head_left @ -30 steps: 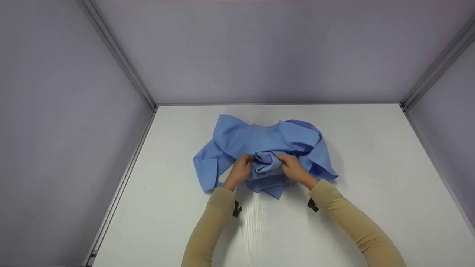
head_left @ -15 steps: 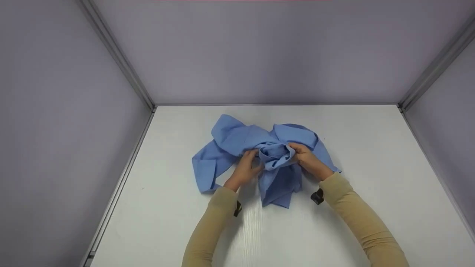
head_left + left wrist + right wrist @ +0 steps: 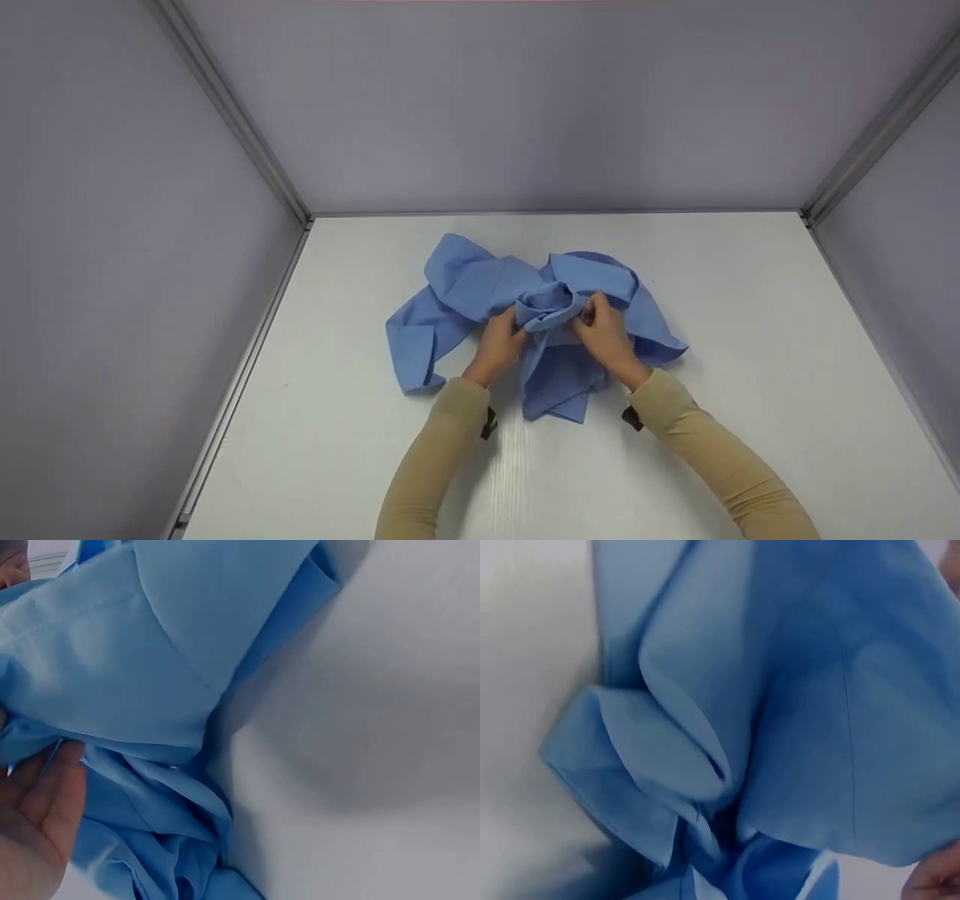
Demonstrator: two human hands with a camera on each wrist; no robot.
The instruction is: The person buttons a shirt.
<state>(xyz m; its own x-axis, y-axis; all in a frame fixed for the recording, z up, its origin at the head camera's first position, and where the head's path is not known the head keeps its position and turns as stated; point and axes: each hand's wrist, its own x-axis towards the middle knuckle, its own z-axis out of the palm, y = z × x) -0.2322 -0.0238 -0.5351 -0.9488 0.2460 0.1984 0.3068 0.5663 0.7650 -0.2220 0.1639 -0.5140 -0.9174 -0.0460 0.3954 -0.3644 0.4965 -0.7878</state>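
A crumpled blue shirt (image 3: pixel 480 285) lies on the white table, one sleeve stretched to the left and more cloth spread to the right. Its rolled, ring-shaped middle part, which looks like the collar, is raised between the two hands. My left hand (image 3: pixel 497 345) grips the left side of this roll; in the left wrist view its fingers (image 3: pixel 64 799) go under a fold. On the roll's right side, my right hand (image 3: pixel 606 337) pinches the cloth with thumb and fingers. Only a bit of that hand shows at the lower right corner of the right wrist view.
The white table (image 3: pixel 300 450) reaches to a grey back wall (image 3: pixel 555 105) and grey side walls with metal edge strips. Dark wrist cameras (image 3: pixel 632 418) sit below the cuffs of the tan sleeves (image 3: pixel 712 450).
The roll has been turned and lifted a little between the hands. My right hand went right, then came back inward; the lower flap of cloth now hangs further toward the front.
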